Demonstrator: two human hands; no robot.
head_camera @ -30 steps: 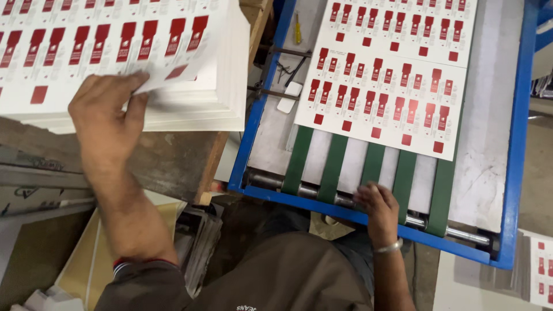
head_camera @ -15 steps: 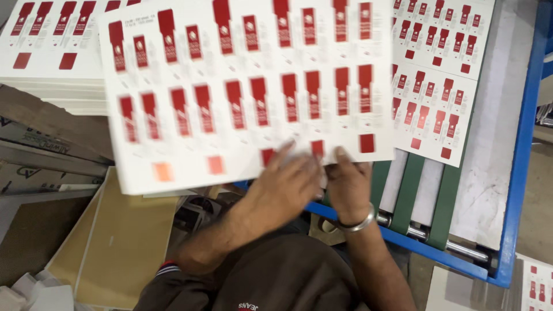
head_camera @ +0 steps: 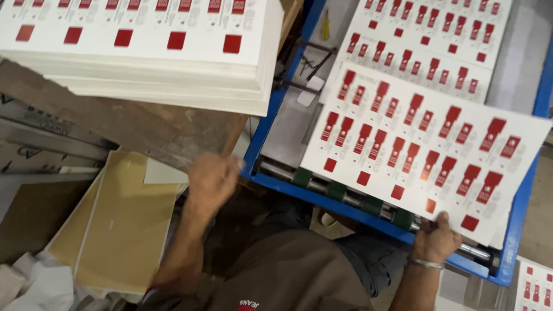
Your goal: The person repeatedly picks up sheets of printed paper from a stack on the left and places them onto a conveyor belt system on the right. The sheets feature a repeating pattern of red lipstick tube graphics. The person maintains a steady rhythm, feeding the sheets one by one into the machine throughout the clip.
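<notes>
My right hand (head_camera: 436, 236) grips the near edge of a white printed sheet (head_camera: 423, 144) covered with rows of red shapes. The sheet lies across the green belts (head_camera: 337, 190) of a blue-framed feeder (head_camera: 271, 115). A second printed sheet (head_camera: 438, 40) lies farther up the belts, partly under the first. My left hand (head_camera: 212, 181) hangs in the air near the feeder's left corner, fingers loosely curled and holding nothing. A thick stack of the same printed sheets (head_camera: 150, 63) rests on a wooden table at upper left.
Yellowish boards (head_camera: 121, 230) and crumpled white paper (head_camera: 34, 288) lie on the floor at lower left. Another printed sheet (head_camera: 533, 282) shows at the lower right corner. A yellow-handled tool (head_camera: 326, 30) sits inside the feeder frame.
The sheet that both hands carried from the stack now lies on the feeder belts. My left hand has let go and drawn back left; my right hand still holds the sheet's edge.
</notes>
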